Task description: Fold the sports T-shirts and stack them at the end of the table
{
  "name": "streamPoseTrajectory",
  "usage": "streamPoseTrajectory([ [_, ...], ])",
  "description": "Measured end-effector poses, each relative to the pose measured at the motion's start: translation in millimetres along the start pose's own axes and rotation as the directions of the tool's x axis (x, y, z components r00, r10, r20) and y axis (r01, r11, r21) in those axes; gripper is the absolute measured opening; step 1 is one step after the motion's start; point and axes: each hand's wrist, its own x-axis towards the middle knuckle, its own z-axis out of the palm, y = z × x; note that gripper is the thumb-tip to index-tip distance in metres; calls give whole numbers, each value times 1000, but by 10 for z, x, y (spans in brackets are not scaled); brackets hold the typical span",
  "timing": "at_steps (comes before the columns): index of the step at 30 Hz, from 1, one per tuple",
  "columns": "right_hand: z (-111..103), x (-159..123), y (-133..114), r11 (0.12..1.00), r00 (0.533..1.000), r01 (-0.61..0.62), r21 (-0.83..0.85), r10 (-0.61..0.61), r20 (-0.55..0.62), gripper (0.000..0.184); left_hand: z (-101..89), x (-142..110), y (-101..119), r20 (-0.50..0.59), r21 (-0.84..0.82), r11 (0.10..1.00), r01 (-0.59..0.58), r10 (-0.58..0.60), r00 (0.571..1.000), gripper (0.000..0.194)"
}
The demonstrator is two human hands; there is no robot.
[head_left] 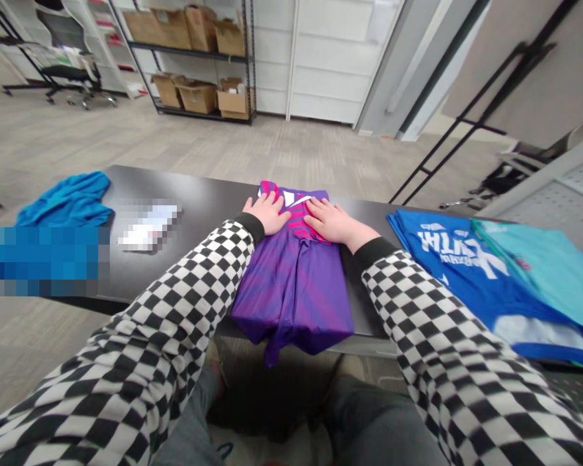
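Observation:
A purple jersey (296, 285) with a pink-striped upper part lies on the dark table in front of me, its sides folded inward. The lower end droops over the table's near edge. My left hand (268, 212) rests flat on the upper left of the jersey, fingers spread, beside a white collar piece. On the upper right, my right hand (331, 221) lies palm down over the pink stripes, its fingers stretched out. Neither hand grips the cloth.
Blue and turquoise jerseys (459, 259) lie at the table's right. A crumpled blue garment (63, 200) hangs partly off the left end, near a blurred white item (150, 226). Behind the table (199, 194) stand a shelf of cardboard boxes (199, 97) and an office chair (70, 68).

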Motion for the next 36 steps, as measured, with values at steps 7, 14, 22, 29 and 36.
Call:
streamPoseTrajectory([
  [7, 76, 34, 25, 998, 998, -28, 63, 32, -60, 81, 35, 110, -153, -71, -12, 988, 153, -154, 986, 96],
  [14, -119, -118, 157, 985, 909, -157, 75, 174, -379, 66, -1, 291, -171, -78, 12, 989, 146, -145, 986, 97],
  [22, -103, -437, -458, 998, 971, 63, 20, -57, -231, 61, -60, 343, -151, -191, -23, 992, 127, -129, 973, 83],
  [29, -28, -681, -679, 990, 960, 137, 23, -127, -249, 60, -143, -512, -90, -488, -137, 959, -248, 152, 859, 52],
  [36, -46, -1252, -775, 968, 895, 236, 79, -185, -405, 38, 246, -2270, -83, -521, -78, 845, -529, 418, 744, 25],
])
